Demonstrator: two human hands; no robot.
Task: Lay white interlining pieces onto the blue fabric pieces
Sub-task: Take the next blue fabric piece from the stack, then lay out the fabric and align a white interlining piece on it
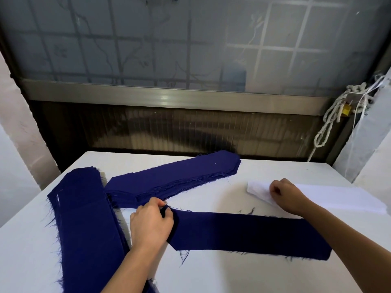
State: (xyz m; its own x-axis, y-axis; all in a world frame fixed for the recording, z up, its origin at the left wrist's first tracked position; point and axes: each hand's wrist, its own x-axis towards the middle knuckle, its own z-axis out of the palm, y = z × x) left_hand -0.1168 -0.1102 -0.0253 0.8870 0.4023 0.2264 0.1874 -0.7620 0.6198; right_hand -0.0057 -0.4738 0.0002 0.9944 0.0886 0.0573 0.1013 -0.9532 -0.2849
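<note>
Head view: two bare hands at a white worktop, one on blue fabric and one on white interlining.
A single blue fabric strip lies flat across the near middle of the worktop. The left hand has its grip closed on the strip's left end, thumb and fingers pinching the cloth. The right hand rests, fingers curled, on the near end of the white interlining pile at the right edge, just behind the strip; its grip pinches the top layer, whose tip lifts slightly. A left stack of blue pieces runs toward the near edge; a rear stack of blue pieces lies diagonally behind the left hand. A knotted white cord hangs beside the frosted window.
</note>
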